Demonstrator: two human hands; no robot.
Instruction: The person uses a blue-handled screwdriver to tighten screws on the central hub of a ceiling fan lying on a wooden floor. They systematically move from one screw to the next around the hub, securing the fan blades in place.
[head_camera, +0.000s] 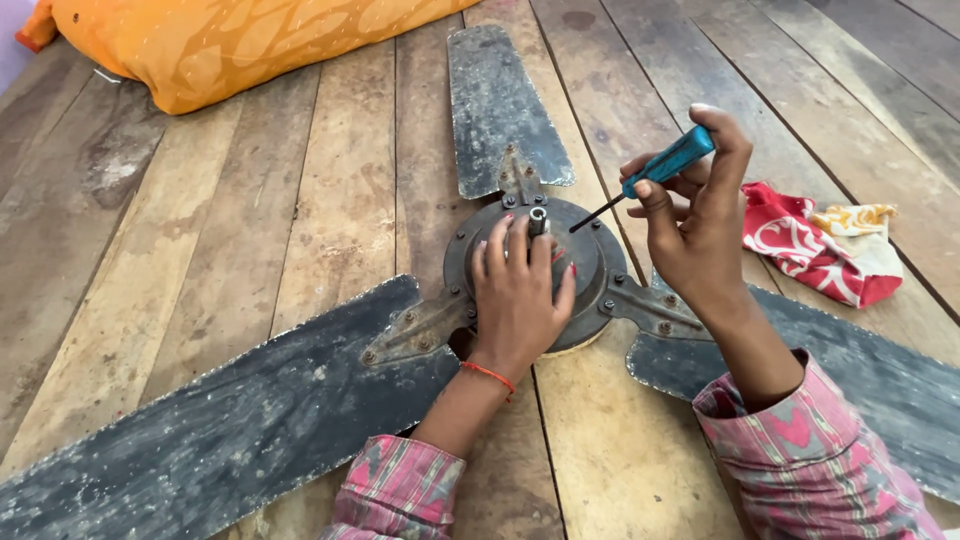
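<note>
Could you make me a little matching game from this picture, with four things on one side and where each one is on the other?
Things:
1. teal-handled screwdriver
2. orange patterned cushion
3. red and white crumpled cloth
4. round grey metal fan hub

Places:
A. top left, on the planks
B. under the left hand
C. in the right hand
D. on the floor, far right

Pairs: 1-C, 2-A, 3-D, 4-B

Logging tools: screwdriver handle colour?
Teal-blue handle on the screwdriver, held in the right hand; head view.

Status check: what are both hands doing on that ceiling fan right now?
Left hand flat on fan hub, fingers by the centre shaft. Right hand grips teal screwdriver, tip just above hub. Red cloth lies aside, nothing blocking.
</note>
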